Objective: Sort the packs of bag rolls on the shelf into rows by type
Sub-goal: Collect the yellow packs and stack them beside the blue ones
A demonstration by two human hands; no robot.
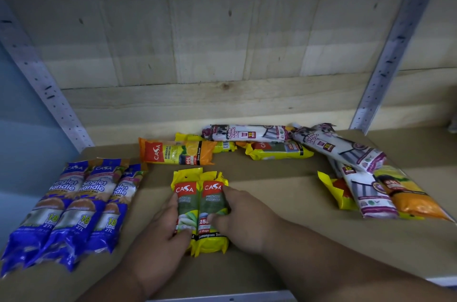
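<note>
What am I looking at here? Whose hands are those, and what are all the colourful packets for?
There is no machine here. A person wears a camera on their head, so this one picture shows what they see looking down at a shelf.

The two hands are theirs. The left hand and the right hand press two yellow packs together, side by side.

The packets are rolls of rubbish bags, being sorted by kind. On the left, three blue packs already lie in a neat row. Behind the hands lies an orange pack. At the back and on the right lies a jumble not yet sorted: white drawstring packs, more yellow ones and another orange one, some lying over each other.
</note>
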